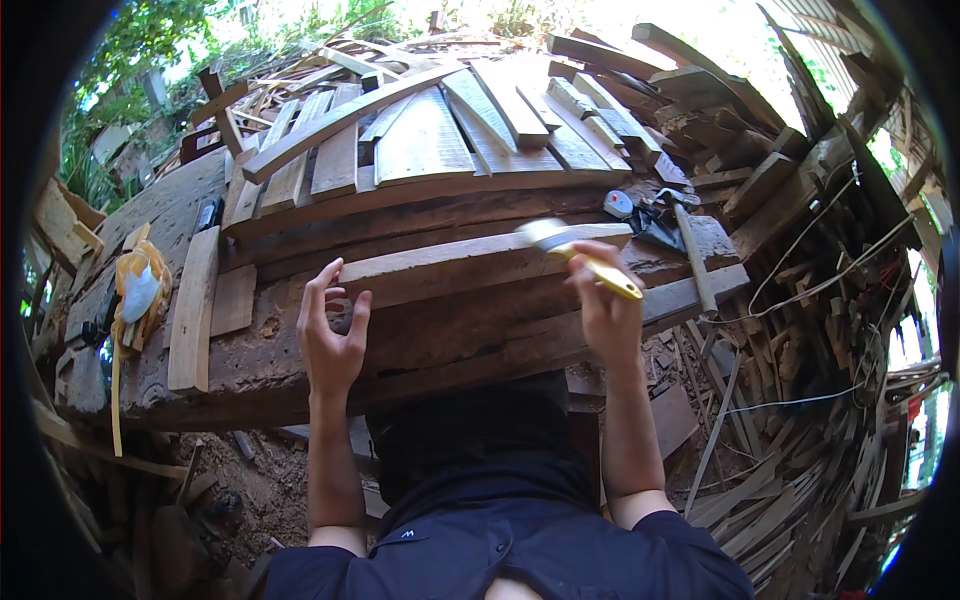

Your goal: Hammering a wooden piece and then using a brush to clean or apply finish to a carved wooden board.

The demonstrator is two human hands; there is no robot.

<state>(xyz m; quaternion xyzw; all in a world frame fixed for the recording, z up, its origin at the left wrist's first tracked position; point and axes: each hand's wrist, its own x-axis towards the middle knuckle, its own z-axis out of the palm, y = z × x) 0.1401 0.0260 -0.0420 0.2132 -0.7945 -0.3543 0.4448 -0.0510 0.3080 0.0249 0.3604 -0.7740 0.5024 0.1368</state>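
A long squared piece of wood (440,262) lies across the thick, rough timber bench (270,365) before me. At its left end is my left hand (332,335), fingers curved and apart; the fingertips are at the wood's end, and whether they touch it I cannot tell. My right hand (612,315) is closed round the yellow handle of a paintbrush (612,278). The brush is tilted, with its pale bristle end toward the left, above the right part of the wood. Motion blurs the bristles, so contact with the wood cannot be made out.
A hammer (694,258) and a tape measure (618,205) lie at the bench's right. Several planks (425,140) are stacked along the far side. A yellowish wrapped bundle (143,285) and a short board (195,310) lie left. Scrap wood (800,490) covers the ground at right.
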